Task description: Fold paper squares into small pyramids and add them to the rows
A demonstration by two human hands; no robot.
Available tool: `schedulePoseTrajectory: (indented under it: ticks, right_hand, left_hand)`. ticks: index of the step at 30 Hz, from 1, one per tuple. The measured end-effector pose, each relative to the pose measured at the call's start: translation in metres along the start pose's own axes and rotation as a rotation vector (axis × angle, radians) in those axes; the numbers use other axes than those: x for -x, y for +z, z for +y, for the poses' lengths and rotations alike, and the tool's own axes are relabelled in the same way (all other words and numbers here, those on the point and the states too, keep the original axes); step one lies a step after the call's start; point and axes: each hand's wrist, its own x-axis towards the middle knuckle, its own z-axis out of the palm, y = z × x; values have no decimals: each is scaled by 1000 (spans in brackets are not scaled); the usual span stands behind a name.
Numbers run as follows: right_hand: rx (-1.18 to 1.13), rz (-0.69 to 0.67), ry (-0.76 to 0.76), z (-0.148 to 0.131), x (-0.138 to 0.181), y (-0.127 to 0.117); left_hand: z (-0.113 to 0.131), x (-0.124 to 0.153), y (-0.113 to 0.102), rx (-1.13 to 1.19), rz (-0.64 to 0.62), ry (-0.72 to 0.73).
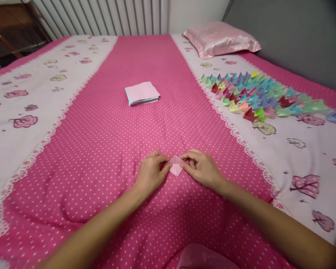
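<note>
Between my two hands is a small folded piece of pink origami paper (176,168), pointed at the top and narrowing at the bottom. My left hand (152,170) pinches its left corner between thumb and fingers. On the other side, my right hand (200,166) grips the right corner in the same way. Both hands are low over the pink dotted bedspread (168,127). Farther forward, a stack of square paper sheets (142,91) lies with a pink sheet on top and blue edges showing beneath.
Rows of small folded paper boats (260,95) in many colours stand on the bed's right side. Behind them lies a shiny pink pillow (221,37), near a grey panel (291,37). A white radiator (106,16) borders the far edge. Some pink fabric (204,257) shows at the bottom.
</note>
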Motion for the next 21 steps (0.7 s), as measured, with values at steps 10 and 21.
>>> schedulePoseTrajectory:
  ticks: [10,21]
  right_hand:
    - [-36,38,-215,7,7,5]
    - [-23,80,-302,8,12,8]
  left_hand:
    - [-7,0,-4,95,-60,62]
    - [-2,11,-4,-152,-53,221]
